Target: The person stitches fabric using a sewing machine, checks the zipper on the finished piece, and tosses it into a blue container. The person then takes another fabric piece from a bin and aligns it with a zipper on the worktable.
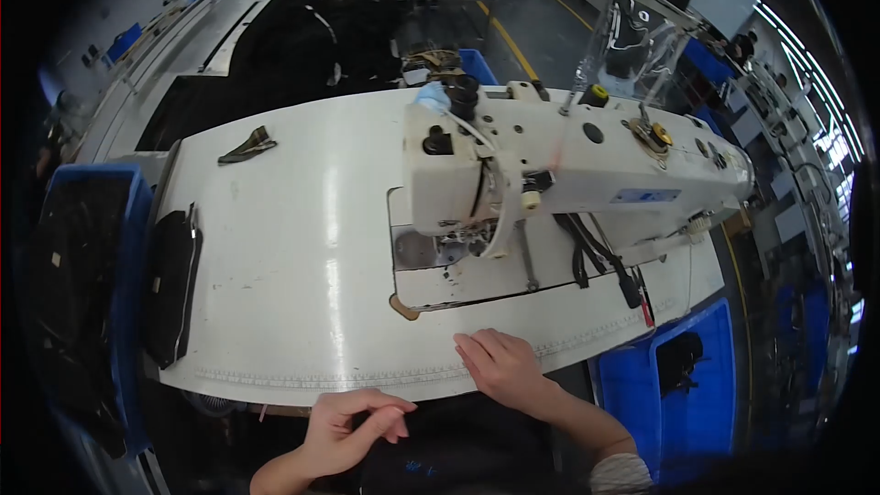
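My left hand is at the table's front edge, above dark cloth on my lap. Its index finger reaches to the right, a gap shows between it and the thumb, and nothing is visible in it. My right hand is at the front edge of the white table, its fingers loosely bent and pointing left, with no object showing in them. A white sewing machine stands beyond my hands. Its needle area lies over a metal plate, with no cloth under it.
A dark fabric piece lies at the table's left edge, a small dark scrap at the back left. Black straps and a red-handled tool lie right. Blue bins stand left and another blue bin right.
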